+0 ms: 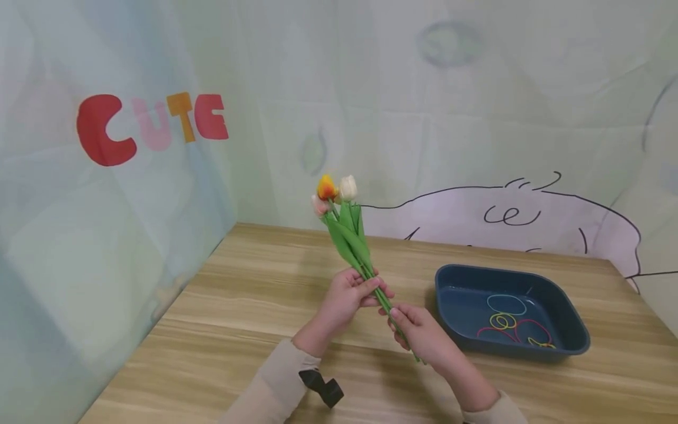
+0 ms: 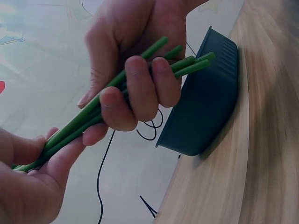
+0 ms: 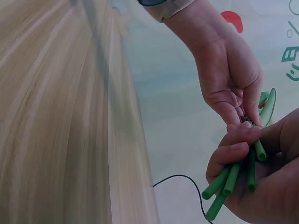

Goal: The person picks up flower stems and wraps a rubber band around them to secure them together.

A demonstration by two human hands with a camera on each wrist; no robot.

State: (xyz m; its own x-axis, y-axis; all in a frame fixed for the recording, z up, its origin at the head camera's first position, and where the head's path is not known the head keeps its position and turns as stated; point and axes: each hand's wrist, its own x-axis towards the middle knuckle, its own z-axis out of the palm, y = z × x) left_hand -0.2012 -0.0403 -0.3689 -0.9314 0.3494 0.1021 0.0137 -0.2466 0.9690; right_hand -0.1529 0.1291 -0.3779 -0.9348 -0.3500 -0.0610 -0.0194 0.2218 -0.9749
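Observation:
A bunch of tulips [image 1: 349, 235] with orange, white and pale pink heads and green leaves is held tilted above the table, heads up and to the left. My left hand [image 1: 346, 297] pinches the green stems just under the leaves. Lower down, my right hand [image 1: 424, 335] grips the same stems, its fingers curled round them. In the left wrist view several stem ends [image 2: 187, 65] poke out past the right hand's fingers [image 2: 142, 88]. The right wrist view shows the cut ends [image 3: 229, 184] at uneven lengths, with the left hand [image 3: 229, 79] beyond.
A dark blue basin [image 1: 445, 306] stands on the wooden table [image 1: 222, 330] to the right. Inside lie several coloured rubber bands [image 1: 503, 321], blue, yellow and red. Printed cloth walls [image 1: 296, 118] enclose the table at the back and left.

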